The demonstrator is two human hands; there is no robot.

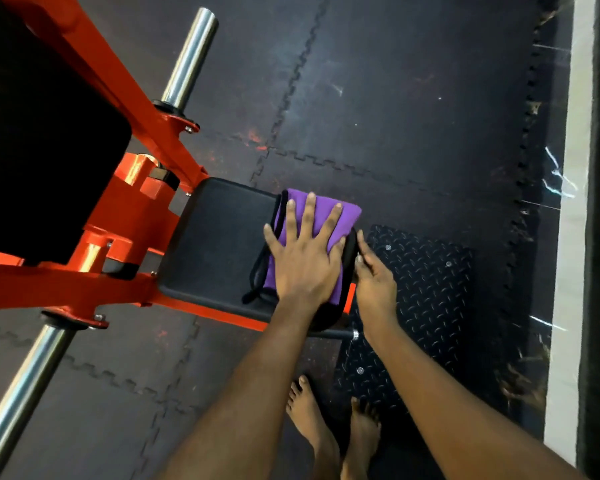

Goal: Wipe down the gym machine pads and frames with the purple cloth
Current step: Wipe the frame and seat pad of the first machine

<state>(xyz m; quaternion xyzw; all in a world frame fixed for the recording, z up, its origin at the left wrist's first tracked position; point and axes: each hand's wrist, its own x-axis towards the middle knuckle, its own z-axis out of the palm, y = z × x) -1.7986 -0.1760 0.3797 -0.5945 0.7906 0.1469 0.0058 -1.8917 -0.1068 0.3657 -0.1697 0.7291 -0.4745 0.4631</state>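
A folded purple cloth (340,216) with black trim lies on the right end of the black seat pad (215,244) of an orange-framed gym machine (66,289). My left hand (302,258) lies flat on the cloth with fingers spread and presses it onto the pad. Just to the right, my right hand (374,282) pinches the pad's end edge with its fingertips. A larger black back pad (42,150) fills the upper left.
Two chrome weight pegs (191,57) (18,400) stick out of the orange frame. A black diamond-plate footplate (420,306) lies under the pad's end. My bare feet (329,431) stand on dark interlocking rubber mats (395,116). A white strip (568,237) borders the right side.
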